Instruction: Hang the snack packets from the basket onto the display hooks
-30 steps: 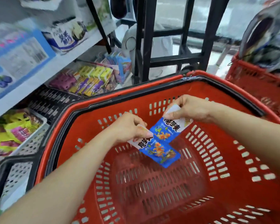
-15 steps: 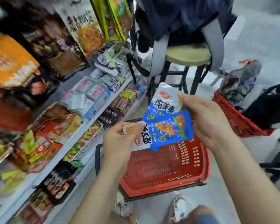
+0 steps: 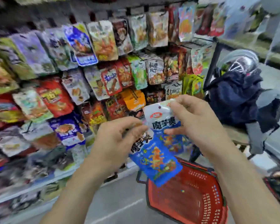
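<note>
I hold two blue-and-white snack packets at chest height in front of the display. My left hand (image 3: 116, 139) pinches the top of the lower packet (image 3: 157, 160), which hangs tilted. My right hand (image 3: 196, 125) grips the upper packet (image 3: 162, 118) by its white top, where a small hang hole shows. The two packets overlap. The red basket (image 3: 192, 196) sits on the floor below them and looks empty. Rows of hanging snack packets (image 3: 103, 65) fill the display wall on hooks behind my hands; the view is blurred.
A stool with a dark blue backpack (image 3: 236, 101) and a helmet (image 3: 242, 62) stands to the right of the display. Lower shelves (image 3: 31, 175) with packaged goods run along the left. Grey floor (image 3: 120, 207) lies between the shelves and the basket.
Both hands lifted the two packets out of the basket and up in front of the hanging display. My view swung from the basket up to the hook wall.
</note>
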A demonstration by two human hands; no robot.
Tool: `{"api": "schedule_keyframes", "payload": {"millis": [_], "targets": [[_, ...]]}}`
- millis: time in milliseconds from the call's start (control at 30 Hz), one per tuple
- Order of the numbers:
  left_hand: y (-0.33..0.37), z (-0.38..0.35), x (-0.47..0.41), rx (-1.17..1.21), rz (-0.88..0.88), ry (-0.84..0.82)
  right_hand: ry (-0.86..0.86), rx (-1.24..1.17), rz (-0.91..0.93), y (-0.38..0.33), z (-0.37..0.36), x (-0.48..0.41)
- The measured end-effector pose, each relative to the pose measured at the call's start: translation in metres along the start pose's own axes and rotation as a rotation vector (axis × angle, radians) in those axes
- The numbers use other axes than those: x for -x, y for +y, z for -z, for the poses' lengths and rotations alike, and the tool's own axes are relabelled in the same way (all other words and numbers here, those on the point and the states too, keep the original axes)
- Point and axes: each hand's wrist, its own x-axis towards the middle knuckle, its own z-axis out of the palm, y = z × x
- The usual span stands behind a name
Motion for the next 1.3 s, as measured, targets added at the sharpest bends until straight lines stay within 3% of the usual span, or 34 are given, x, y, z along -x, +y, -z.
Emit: {"api": "schedule_keyframes", "payload": {"millis": [100, 167, 300, 433, 733, 833, 967, 1067, 1300], "targets": [[0.003, 0.05, 0.012, -0.155, -0.07, 0.082, -0.285, 0.044, 0.067, -0.035, -0.051, 0.019], [0.004, 0.085, 0.025, -0.133, -0.006, 0.204, -0.445, 0.127, 0.145, -0.054, -0.085, 0.032], [-0.002, 0.152, 0.059, 0.246, 0.331, 0.49, -0.481, 0.142, 0.203, -0.075, -0.159, 0.052], [-0.028, 0.247, 0.123, 0.529, 0.536, 0.527, -0.546, 0.056, 0.198, -0.082, -0.264, 0.079], [-0.088, 0.452, 0.244, 0.062, 0.411, 0.877, -0.684, -0.196, 0.19, -0.115, -0.495, 0.136], [-0.111, 0.515, 0.271, -0.088, 0.439, 0.916, -0.637, -0.205, 0.256, -0.133, -0.543, 0.132], [-0.143, 0.573, 0.279, -0.173, 0.469, 0.896, -0.721, -0.274, 0.307, -0.149, -0.609, 0.121], [-0.162, 0.608, 0.265, -0.064, 0.448, 0.845, -0.841, -0.333, 0.303, -0.158, -0.669, 0.117], [-0.203, 0.712, 0.221, 0.346, 0.403, 0.843, -0.873, -0.402, 0.422, -0.19, -0.788, 0.07]]}}
